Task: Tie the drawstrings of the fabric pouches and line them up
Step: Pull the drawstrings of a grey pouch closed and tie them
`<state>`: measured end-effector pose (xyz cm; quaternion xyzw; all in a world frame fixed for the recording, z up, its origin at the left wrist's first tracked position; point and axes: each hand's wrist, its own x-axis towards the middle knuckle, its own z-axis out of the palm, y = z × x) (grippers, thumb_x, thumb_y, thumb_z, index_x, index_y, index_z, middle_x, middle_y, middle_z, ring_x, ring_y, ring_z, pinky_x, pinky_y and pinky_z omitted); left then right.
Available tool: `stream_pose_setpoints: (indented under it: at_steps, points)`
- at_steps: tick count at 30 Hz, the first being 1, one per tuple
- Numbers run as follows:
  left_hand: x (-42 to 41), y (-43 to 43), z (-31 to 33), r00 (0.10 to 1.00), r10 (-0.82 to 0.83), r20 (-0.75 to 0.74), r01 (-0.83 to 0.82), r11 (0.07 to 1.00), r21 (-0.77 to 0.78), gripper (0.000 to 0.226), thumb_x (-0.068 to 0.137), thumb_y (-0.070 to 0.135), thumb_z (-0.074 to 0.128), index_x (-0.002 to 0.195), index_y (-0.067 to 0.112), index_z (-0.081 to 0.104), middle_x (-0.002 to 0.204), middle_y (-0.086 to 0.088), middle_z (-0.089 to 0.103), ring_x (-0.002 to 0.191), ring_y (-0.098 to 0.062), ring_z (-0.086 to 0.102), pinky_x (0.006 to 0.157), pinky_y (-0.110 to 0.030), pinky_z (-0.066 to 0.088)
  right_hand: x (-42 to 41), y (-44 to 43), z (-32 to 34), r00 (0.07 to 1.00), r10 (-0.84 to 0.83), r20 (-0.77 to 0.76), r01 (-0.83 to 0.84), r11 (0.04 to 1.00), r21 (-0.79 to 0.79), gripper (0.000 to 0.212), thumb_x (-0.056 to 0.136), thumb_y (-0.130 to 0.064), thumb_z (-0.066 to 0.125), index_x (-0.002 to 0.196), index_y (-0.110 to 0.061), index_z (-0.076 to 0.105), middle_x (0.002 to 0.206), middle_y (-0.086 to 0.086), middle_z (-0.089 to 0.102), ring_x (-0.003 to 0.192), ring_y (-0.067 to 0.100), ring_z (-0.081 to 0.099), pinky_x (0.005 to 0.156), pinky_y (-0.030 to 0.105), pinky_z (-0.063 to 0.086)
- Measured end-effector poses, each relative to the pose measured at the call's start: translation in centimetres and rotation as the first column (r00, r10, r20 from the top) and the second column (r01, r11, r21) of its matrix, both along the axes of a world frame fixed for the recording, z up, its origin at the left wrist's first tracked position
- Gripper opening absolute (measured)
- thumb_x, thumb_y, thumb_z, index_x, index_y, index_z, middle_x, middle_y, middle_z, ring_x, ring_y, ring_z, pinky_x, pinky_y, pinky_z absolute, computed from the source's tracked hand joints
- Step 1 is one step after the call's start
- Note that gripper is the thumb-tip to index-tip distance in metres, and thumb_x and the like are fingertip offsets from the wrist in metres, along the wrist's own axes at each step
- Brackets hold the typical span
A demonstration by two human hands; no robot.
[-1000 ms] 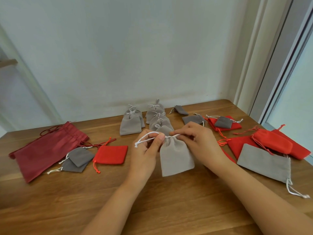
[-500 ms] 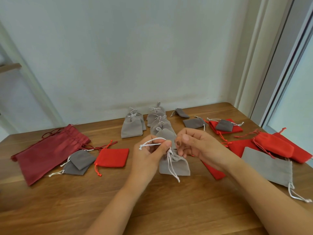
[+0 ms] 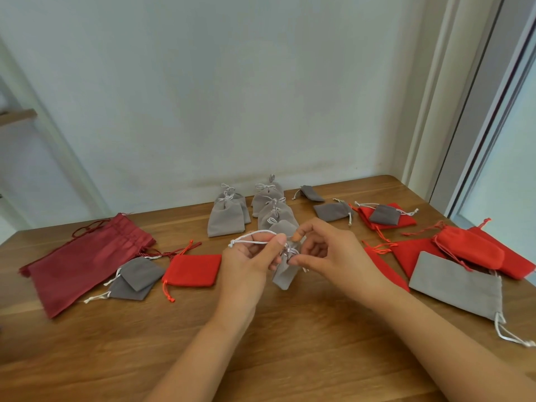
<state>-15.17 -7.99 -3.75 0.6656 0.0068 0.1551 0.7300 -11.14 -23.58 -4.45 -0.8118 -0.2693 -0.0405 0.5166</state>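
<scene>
Wooden bench in a daylit corner, backed by a pale wall

A plain blue-grey wall (image 3: 232, 82) rises behind the brown plank bench (image 3: 290, 352), faintly scuffed just above the bench's far edge. Right of the bench stands a white window frame (image 3: 432, 111) with bright glass (image 3: 510, 175). To its left are a slanted white post (image 3: 55, 134) and the end of a wooden shelf (image 3: 17, 116).

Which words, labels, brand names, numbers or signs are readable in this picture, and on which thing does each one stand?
None to read. The light grey pouch and its white drawstring, which the left hand and the right hand hold, the tied grey pouches, the red pouches, the wooden table and the wall all show plain surfaces without print.
</scene>
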Motion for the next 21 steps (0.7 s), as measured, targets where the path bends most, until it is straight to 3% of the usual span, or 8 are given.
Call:
stream_pose_setpoints:
  at_steps: [3,5,7,10,13,15,17,21]
  points:
    - [-0.1,0.1,0.2,0.997,-0.073,0.002,0.073,0.997,-0.034,0.019,0.077,0.021,0.069,0.083,0.003,0.072,0.064,-0.008,0.063,0.053,-0.008,0.05,0.048,-0.017,0.04,0.1,-0.1,0.0,1.0,0.015,-0.007,-0.015,1.0,0.009,0.036,0.079,-0.013,0.078,0.099,-0.03,0.053,0.074,0.003,0.065,0.062,0.016,0.063,0.062,0.027,0.052]
    - [0.0,0.1,0.2,0.995,-0.104,0.006,0.104,0.995,-0.009,0.015,0.08,0.021,0.066,0.082,0.008,0.074,0.065,-0.009,0.065,0.054,-0.008,0.053,0.049,-0.017,0.04,0.3,-0.2,0.0,0.999,-0.005,0.035,0.006,0.999,-0.037,0.038,0.081,-0.013,0.076,0.099,-0.032,0.049,0.073,0.002,0.063,0.063,0.013,0.061,0.063,0.027,0.051]
    - [0.1,0.1,0.1,0.994,-0.113,0.009,0.113,0.992,0.057,0.018,0.086,0.016,0.062,0.072,0.016,0.073,0.064,-0.008,0.066,0.054,-0.008,0.055,0.049,-0.017,0.041,0.5,-0.3,-0.1,0.994,-0.013,0.104,0.027,0.991,-0.13,0.035,0.083,-0.013,0.074,0.101,-0.029,0.048,0.072,-0.003,0.06,0.066,0.011,0.058,0.063,0.023,0.047]
    - [0.2,0.2,0.1,0.991,-0.13,-0.01,0.13,0.976,0.176,0.025,0.091,0.007,0.058,0.069,0.01,0.07,0.061,-0.003,0.066,0.052,-0.006,0.054,0.048,-0.017,0.042,0.7,-0.4,0.0,0.975,-0.022,0.222,0.073,0.972,-0.222,0.032,0.086,-0.012,0.07,0.111,-0.022,0.053,0.072,-0.008,0.056,0.073,0.009,0.056,0.063,0.015,0.042]
    - [0.3,0.3,0.2,0.978,-0.186,-0.09,0.203,0.945,0.255,0.022,0.091,0.005,0.06,0.071,0.007,0.069,0.063,-0.002,0.068,0.052,-0.006,0.055,0.05,-0.017,0.043,0.9,-0.7,0.0,0.944,-0.022,0.329,0.13,0.942,-0.309,0.035,0.087,-0.01,0.068,0.12,-0.018,0.061,0.076,-0.011,0.056,0.065,0.004,0.051,0.063,0.008,0.037]
    - [0.2,0.5,0.2,0.968,-0.214,-0.131,0.244,0.924,0.295,0.021,0.09,0.006,0.062,0.072,0.006,0.071,0.061,-0.003,0.067,0.053,-0.007,0.056,0.052,-0.018,0.044,1.0,-0.8,-0.2,0.91,0.016,0.414,0.146,0.923,-0.357,0.026,0.085,-0.011,0.065,0.11,-0.016,0.071,0.078,-0.006,0.06,0.069,0.008,0.056,0.063,0.013,0.039]
    - [0.0,0.5,0.6,0.963,-0.225,-0.151,0.262,0.913,0.312,0.02,0.09,0.006,0.062,0.072,0.006,0.071,0.06,-0.002,0.066,0.053,-0.007,0.055,0.052,-0.018,0.044,0.9,-0.7,-0.3,0.879,0.033,0.476,0.161,0.919,-0.361,0.021,0.081,-0.016,0.062,0.095,-0.017,0.077,0.072,0.0,0.059,0.064,0.017,0.06,0.053,0.024,0.044]
    - [-0.4,0.5,1.3,0.957,-0.228,-0.177,0.275,0.907,0.319,0.022,0.091,0.006,0.062,0.071,0.013,0.068,0.069,-0.005,0.072,0.05,-0.006,0.052,0.05,-0.018,0.044,0.9,-0.6,-0.2,0.864,0.026,0.502,0.175,0.921,-0.348,0.022,0.075,-0.015,0.062,0.087,-0.018,0.079,0.065,-0.001,0.056,0.054,0.017,0.058,0.042,0.02,0.035]
